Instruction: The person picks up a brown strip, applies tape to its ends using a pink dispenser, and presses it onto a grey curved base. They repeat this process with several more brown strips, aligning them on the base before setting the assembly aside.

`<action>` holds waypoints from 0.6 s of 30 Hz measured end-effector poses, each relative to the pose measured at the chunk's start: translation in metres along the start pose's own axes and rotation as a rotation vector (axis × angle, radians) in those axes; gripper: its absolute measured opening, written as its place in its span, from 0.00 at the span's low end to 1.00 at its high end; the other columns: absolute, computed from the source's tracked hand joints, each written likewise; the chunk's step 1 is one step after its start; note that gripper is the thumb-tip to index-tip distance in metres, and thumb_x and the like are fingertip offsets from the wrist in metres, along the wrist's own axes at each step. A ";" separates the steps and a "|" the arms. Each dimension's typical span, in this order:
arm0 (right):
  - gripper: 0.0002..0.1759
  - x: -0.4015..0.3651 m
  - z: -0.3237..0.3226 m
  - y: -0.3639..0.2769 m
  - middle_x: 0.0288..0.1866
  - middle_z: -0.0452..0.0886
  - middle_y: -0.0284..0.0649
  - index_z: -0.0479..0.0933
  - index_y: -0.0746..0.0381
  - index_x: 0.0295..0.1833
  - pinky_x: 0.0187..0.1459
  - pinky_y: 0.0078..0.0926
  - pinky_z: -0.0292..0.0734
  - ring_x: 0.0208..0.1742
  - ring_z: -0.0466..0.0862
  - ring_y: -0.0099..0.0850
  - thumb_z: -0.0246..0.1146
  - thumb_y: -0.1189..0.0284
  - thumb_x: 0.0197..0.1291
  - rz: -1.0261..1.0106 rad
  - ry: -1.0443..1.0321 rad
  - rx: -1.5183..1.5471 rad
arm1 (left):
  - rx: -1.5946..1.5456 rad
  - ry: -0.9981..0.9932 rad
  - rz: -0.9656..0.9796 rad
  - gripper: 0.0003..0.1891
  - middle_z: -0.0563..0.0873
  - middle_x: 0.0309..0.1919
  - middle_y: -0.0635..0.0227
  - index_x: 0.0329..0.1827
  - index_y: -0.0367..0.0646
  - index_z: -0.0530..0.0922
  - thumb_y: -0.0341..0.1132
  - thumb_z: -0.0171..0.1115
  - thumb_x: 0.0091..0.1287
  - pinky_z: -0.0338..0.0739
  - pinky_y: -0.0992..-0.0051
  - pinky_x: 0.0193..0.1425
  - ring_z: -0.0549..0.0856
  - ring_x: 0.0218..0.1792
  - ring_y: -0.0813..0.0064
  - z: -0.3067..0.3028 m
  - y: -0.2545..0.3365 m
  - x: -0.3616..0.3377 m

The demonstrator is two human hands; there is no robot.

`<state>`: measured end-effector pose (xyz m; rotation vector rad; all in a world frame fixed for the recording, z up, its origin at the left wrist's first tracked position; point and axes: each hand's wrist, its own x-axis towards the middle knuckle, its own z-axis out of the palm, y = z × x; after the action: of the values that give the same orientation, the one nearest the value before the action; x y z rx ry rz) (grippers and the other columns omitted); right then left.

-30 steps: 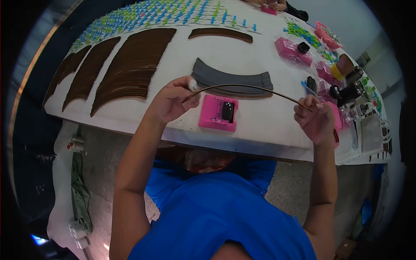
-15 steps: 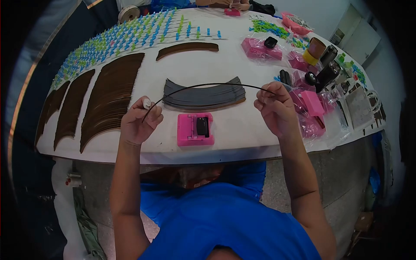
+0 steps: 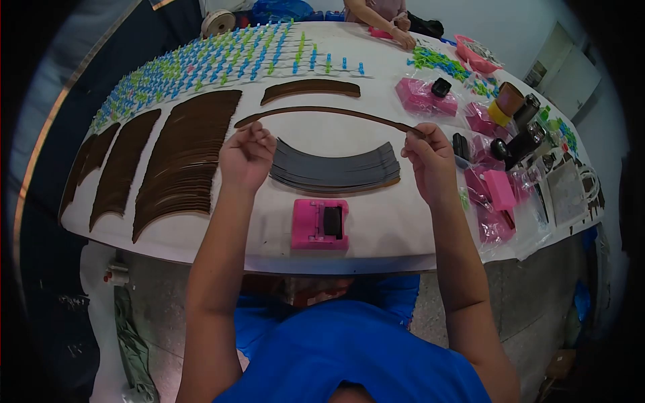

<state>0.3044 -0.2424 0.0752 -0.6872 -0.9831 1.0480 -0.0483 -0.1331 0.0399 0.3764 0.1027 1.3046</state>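
A thin, curved brown strip [image 3: 322,109] spans between my two hands, arching away from me above the white table. My left hand [image 3: 248,156] has its fingers closed at the strip's left end, which pokes out past the fingertips. Thumb and fingers of my right hand [image 3: 430,156] pinch the other end. Below the strip lies a stack of curved dark grey strips [image 3: 336,168] with a brown edge. Nearer to me sits a pink device with a black part [image 3: 320,224]. Behind the held strip is a small stack of brown curved strips [image 3: 310,89].
Large brown strip stacks [image 3: 185,154] lie to the left. Rows of blue and green clips [image 3: 201,64] cover the far left. Pink boxes in plastic [image 3: 424,96], bottles [image 3: 525,144] and a pink bowl [image 3: 478,55] stand right. Another person's hand [image 3: 402,37] rests at the far edge.
Both hands have moved, the left one up and to the right. The strip, seen edge-on before, now shows its flat brown face. The camera view has shifted; the other person shows more.
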 end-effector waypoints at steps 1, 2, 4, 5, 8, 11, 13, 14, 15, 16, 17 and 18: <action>0.10 0.009 0.002 0.004 0.44 0.85 0.33 0.80 0.63 0.55 0.50 0.24 0.80 0.44 0.83 0.21 0.67 0.78 0.71 0.004 -0.014 0.006 | 0.003 0.002 0.015 0.07 0.85 0.42 0.60 0.48 0.33 0.79 0.25 0.54 0.73 0.81 0.65 0.51 0.82 0.40 0.66 -0.001 -0.005 0.011; 0.09 0.020 0.002 0.009 0.45 0.85 0.32 0.81 0.62 0.55 0.49 0.24 0.80 0.45 0.83 0.20 0.68 0.76 0.71 0.027 0.009 -0.071 | 0.031 0.199 0.066 0.07 0.86 0.44 0.59 0.49 0.33 0.78 0.23 0.52 0.75 0.83 0.65 0.51 0.84 0.41 0.67 0.002 -0.015 0.023; 0.09 0.041 0.001 0.021 0.45 0.85 0.31 0.81 0.61 0.54 0.48 0.23 0.80 0.45 0.83 0.19 0.70 0.74 0.71 0.055 0.013 -0.143 | 0.095 0.434 0.100 0.08 0.87 0.48 0.56 0.52 0.33 0.77 0.21 0.50 0.77 0.87 0.66 0.51 0.87 0.42 0.69 -0.004 -0.030 0.047; 0.09 0.053 0.000 0.027 0.44 0.85 0.31 0.82 0.61 0.53 0.48 0.23 0.79 0.45 0.83 0.19 0.71 0.73 0.71 0.053 0.007 -0.238 | 0.134 0.473 0.083 0.08 0.87 0.49 0.55 0.54 0.33 0.76 0.20 0.49 0.78 0.89 0.67 0.51 0.88 0.43 0.70 -0.013 -0.035 0.062; 0.10 0.087 -0.002 0.046 0.44 0.85 0.30 0.82 0.61 0.52 0.47 0.23 0.79 0.43 0.83 0.19 0.72 0.71 0.70 0.071 -0.027 -0.390 | 0.147 0.535 -0.024 0.08 0.86 0.48 0.58 0.55 0.35 0.75 0.21 0.49 0.79 0.89 0.68 0.48 0.86 0.40 0.72 -0.031 -0.049 0.100; 0.10 0.117 -0.005 0.063 0.42 0.84 0.28 0.82 0.60 0.51 0.47 0.22 0.78 0.43 0.82 0.18 0.72 0.69 0.70 0.119 -0.067 -0.537 | 0.224 0.521 -0.108 0.06 0.85 0.46 0.57 0.53 0.32 0.76 0.22 0.52 0.78 0.88 0.70 0.48 0.85 0.40 0.70 -0.051 -0.057 0.133; 0.10 0.139 -0.009 0.075 0.42 0.84 0.27 0.82 0.59 0.50 0.48 0.21 0.77 0.43 0.81 0.17 0.72 0.68 0.71 0.139 -0.094 -0.623 | 0.270 0.518 -0.214 0.06 0.84 0.46 0.57 0.52 0.30 0.76 0.22 0.54 0.77 0.88 0.73 0.48 0.84 0.40 0.69 -0.052 -0.058 0.148; 0.10 0.148 -0.014 0.082 0.41 0.84 0.27 0.82 0.59 0.50 0.47 0.21 0.76 0.43 0.81 0.17 0.72 0.68 0.71 0.187 -0.108 -0.651 | 0.269 0.517 -0.203 0.06 0.84 0.46 0.57 0.52 0.30 0.76 0.22 0.54 0.77 0.88 0.73 0.48 0.84 0.40 0.69 -0.053 -0.058 0.153; 0.10 0.157 -0.019 0.091 0.41 0.84 0.27 0.82 0.60 0.50 0.47 0.21 0.75 0.42 0.80 0.17 0.72 0.68 0.71 0.235 -0.120 -0.680 | 0.333 0.512 -0.209 0.05 0.84 0.43 0.58 0.48 0.31 0.77 0.22 0.54 0.77 0.88 0.73 0.46 0.84 0.39 0.70 -0.055 -0.060 0.157; 0.10 0.165 -0.025 0.099 0.41 0.84 0.27 0.82 0.60 0.50 0.47 0.21 0.75 0.42 0.80 0.17 0.72 0.68 0.71 0.233 -0.125 -0.681 | 0.397 0.508 -0.217 0.05 0.84 0.41 0.58 0.45 0.31 0.78 0.22 0.53 0.76 0.88 0.73 0.44 0.84 0.38 0.70 -0.057 -0.061 0.162; 0.10 0.173 -0.031 0.107 0.40 0.83 0.27 0.82 0.61 0.50 0.46 0.22 0.75 0.42 0.80 0.18 0.73 0.68 0.71 0.243 -0.136 -0.701 | 0.396 0.508 -0.213 0.05 0.84 0.41 0.58 0.45 0.31 0.78 0.22 0.53 0.76 0.88 0.73 0.44 0.84 0.38 0.70 -0.060 -0.061 0.166; 0.11 0.180 -0.037 0.117 0.39 0.83 0.28 0.83 0.62 0.50 0.45 0.23 0.75 0.42 0.80 0.18 0.73 0.67 0.70 0.254 -0.147 -0.721 | 0.482 0.500 -0.252 0.04 0.84 0.41 0.59 0.46 0.32 0.78 0.23 0.55 0.76 0.87 0.73 0.43 0.85 0.38 0.71 -0.063 -0.061 0.170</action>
<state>0.3229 -0.0326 0.0199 -1.3664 -1.4485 0.9615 0.0355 0.0294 -0.0154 0.4204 0.8696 1.0895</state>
